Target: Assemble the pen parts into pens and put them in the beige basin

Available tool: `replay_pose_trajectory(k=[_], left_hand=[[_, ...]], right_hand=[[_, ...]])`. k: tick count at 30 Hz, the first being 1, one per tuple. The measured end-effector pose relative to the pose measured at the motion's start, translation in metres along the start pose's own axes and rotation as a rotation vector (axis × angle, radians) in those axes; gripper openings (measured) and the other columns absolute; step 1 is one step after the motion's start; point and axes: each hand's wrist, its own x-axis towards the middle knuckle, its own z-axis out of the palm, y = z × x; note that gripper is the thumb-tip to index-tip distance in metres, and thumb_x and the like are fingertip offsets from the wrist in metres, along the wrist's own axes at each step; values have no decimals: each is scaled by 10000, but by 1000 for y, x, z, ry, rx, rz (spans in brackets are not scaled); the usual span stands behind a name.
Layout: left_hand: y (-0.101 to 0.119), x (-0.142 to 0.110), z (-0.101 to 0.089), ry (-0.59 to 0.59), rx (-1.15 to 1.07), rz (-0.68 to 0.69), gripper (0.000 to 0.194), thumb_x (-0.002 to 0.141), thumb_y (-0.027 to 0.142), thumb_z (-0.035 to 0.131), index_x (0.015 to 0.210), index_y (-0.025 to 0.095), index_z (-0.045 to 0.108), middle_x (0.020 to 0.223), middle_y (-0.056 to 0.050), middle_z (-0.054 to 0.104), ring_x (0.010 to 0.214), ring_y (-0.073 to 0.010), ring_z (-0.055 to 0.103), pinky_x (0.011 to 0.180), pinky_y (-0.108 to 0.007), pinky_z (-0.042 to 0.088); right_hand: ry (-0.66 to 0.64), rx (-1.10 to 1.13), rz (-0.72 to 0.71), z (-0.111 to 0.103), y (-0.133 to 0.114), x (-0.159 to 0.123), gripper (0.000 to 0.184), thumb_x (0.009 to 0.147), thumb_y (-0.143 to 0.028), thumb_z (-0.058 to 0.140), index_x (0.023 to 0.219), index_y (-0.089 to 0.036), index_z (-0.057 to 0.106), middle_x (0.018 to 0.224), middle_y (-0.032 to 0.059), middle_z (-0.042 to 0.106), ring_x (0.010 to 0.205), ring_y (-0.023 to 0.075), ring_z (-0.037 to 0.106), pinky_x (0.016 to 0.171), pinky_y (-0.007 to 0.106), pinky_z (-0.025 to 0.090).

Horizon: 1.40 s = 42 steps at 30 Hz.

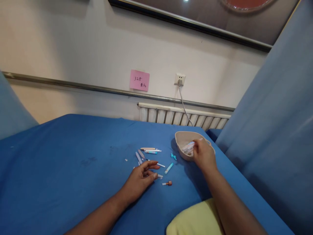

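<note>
The bundle [187,147] at the basket's [183,137] mouth, pinched in the right hand [204,155], is best kept low and level so nothing spills, while the left hand [143,178], loosely curled, holding what I cannot tell, should move gently among the pens [138,157] on the sheet [73,169].

There are 2 hands [144,175], 1 beige basket [181,135], at least 2 turquoise tubes [169,168], 1 turquoise bow-shaped piece [173,156], 1 brown-topped piece [169,183], 1 pink note [139,80], 1 socket [180,79]. Clustered pens [138,158] are too crowded to count.
</note>
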Motion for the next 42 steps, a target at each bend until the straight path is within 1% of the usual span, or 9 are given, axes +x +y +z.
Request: replay_pose_trajectory(k=[4, 7, 11, 16, 21, 26, 30, 34, 42], left_hand=[[1, 1, -1, -9, 16, -26, 428, 701, 296, 634, 1093, 140, 563, 1065, -117, 647, 734, -158, 610, 656, -290, 477], [1, 3, -3, 7, 15, -36, 413, 708, 307, 609, 1080, 133, 561, 1052, -114, 649, 729, -159, 617, 632, -281, 476], [-5, 8, -10, 80, 9, -42, 428, 704, 341, 603, 1076, 133, 559, 1041, -112, 652, 728, -165, 629, 569, -256, 466], [-11, 14, -19, 134, -16, -32, 434, 690, 361, 619, 1053, 129, 568, 1023, -113, 657, 678, -159, 632, 542, -256, 466], [-10, 16, -26, 197, -20, -21, 431, 685, 363, 636, 1038, 121, 581, 1008, -118, 666, 679, -163, 634, 576, -278, 487], [-8, 21, -38, 289, 11, 49, 406, 678, 377, 645, 986, 117, 604, 967, -113, 680, 788, -191, 639, 683, -314, 504], [-9, 27, -46, 349, 74, 40, 416, 684, 405, 653, 979, 114, 622, 918, -106, 691, 657, -160, 625, 620, -299, 492], [-17, 31, -58, 374, 176, 97, 397, 709, 408, 643, 983, 120, 642, 918, -98, 693, 702, -177, 635, 643, -300, 502], [-31, 38, -89, 478, 519, 132, 301, 796, 290, 507, 1023, 141, 637, 947, -82, 695, 870, -214, 648, 800, -345, 499]], right_hand=[[-101, -176, 94, 6, 22, 6, 321, 870, -256, 416, 1091, -149, 623, 893, 124, 686, 911, 235, 616, 823, 336, 386], [-191, -246, 90, 10, 22, 5, 383, 899, -376, 382, 987, -138, 669, 817, 141, 696, 864, 253, 632, 823, 360, 382], [-210, -248, 98, 11, 21, 4, 495, 905, -504, 338, 973, -154, 681, 851, 149, 701, 894, 259, 629, 830, 360, 381], [-192, -220, 101, 13, 24, 2, 489, 911, -503, 337, 1099, -165, 637, 910, 136, 699, 944, 253, 613, 868, 362, 362], [-77, -146, 107, 10, 21, 1, 421, 915, -446, 363, 999, -164, 664, 956, 139, 679, 986, 264, 579, 865, 373, 351], [7, 84, -40, 1, -6, -8, 283, 894, -338, 431, 1005, -163, 624, 940, 94, 670, 900, 222, 588, 851, 346, 364], [-195, 267, -265, -1, -46, -32, 203, 887, -274, 452, 980, -197, 614, 925, 58, 665, 864, 194, 590, 797, 296, 395], [-443, 348, -432, 3, -76, -55, 174, 878, -242, 491, 997, -208, 613, 909, 48, 662, 864, 189, 585, 791, 285, 399], [-632, 325, -545, 4, -83, -65, 147, 860, -198, 514, 977, -204, 605, 928, 47, 638, 902, 188, 547, 814, 277, 358]])
